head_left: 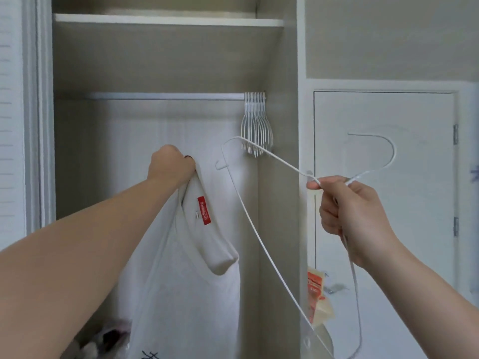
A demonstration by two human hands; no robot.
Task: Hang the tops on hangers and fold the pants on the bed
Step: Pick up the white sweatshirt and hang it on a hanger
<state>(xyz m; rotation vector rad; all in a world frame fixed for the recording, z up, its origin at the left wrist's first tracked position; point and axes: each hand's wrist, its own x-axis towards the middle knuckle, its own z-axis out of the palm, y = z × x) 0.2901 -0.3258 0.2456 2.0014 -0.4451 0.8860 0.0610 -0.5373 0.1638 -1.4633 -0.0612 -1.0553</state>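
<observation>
**Top in left hand, hanger in right, not yet joined**

We're facing the open wardrobe. Hands are well apart, each clamped on its own item.

- Left hand [172, 164]: fist closed round the white top [191, 281] at the neckline, held up below the rail [166, 96]. The top hangs straight down from the fist, with the collar drooping open and a red label [204, 211] showing inside it.
- Right hand [355, 216]: thumb and forefinger pinch the white wire hanger [285, 163] at its neck, and the other fingers are curled round the wire below. The hanger is tilted, with the hook pointing right in front of the cupboard door [383, 177].
- The hanger's far shoulder end sits just beside the top, near the left fist. We can't tell if they touch.

Also in view:
- A bunch of spare hangers [256, 125] is packed at the right end of the rail.
- A shelf [168, 21] runs above the rail.
- An orange and yellow tag [317, 294] hangs low by the door.
- There is something dark and fuzzy at bottom left, too blurred to identify.
</observation>
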